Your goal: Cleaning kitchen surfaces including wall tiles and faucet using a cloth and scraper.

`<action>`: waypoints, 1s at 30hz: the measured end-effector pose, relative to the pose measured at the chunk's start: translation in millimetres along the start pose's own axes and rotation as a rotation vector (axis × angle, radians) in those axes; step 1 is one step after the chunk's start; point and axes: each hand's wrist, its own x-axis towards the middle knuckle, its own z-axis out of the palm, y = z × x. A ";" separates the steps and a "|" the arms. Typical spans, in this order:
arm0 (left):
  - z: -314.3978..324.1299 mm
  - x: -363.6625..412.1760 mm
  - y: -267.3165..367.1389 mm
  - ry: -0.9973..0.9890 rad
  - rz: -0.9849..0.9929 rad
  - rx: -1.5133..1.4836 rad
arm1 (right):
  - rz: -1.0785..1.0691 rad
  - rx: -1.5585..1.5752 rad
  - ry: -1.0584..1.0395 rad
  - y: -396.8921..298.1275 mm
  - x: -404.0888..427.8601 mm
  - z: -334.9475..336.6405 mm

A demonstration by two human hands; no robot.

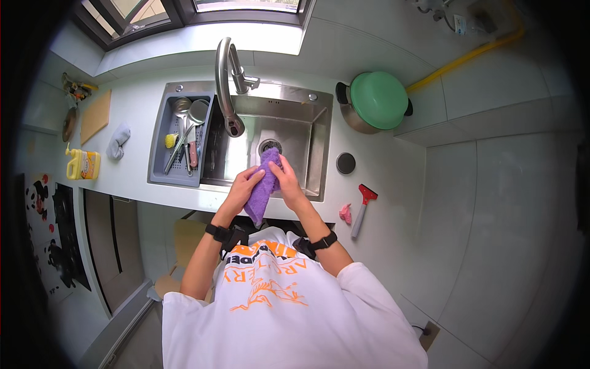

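Note:
Both my hands grip a purple cloth [261, 196] over the front rim of a stainless steel sink [318, 152]. My left hand [242, 188] pinches its left side, thumb on top. On its upper right side, my right hand [286, 181] has the cloth between thumb and fingers. The cloth is folded or bunched, and its lower end hangs towards my shirt. Just beyond its top end lies the sink drain [270, 145]. A curved metal faucet [223, 83] arches over the sink from the back.
A grey basket [159, 157] with ladles, a knife and a yellow scrubber [171, 140] sits in the sink's left part. Right of the sink are a green-lidded pot [379, 100], a round black-topped object [345, 163], a red-headed scraper [364, 207] and a pink cloth [345, 213]. A yellow jug [84, 165] stands left.

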 end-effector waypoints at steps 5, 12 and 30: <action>-2.7 18.6 -20.1 0.555 0.482 0.478 | -0.165 -0.687 0.140 -4.8 6.4 14.8; 3.8 9.5 -31.9 0.426 0.174 0.103 | -0.002 -0.436 0.277 42.7 32.2 14.8; -63.2 49.8 -3.1 0.434 0.212 -0.158 | -0.391 -1.323 -0.005 -51.8 284.3 51.4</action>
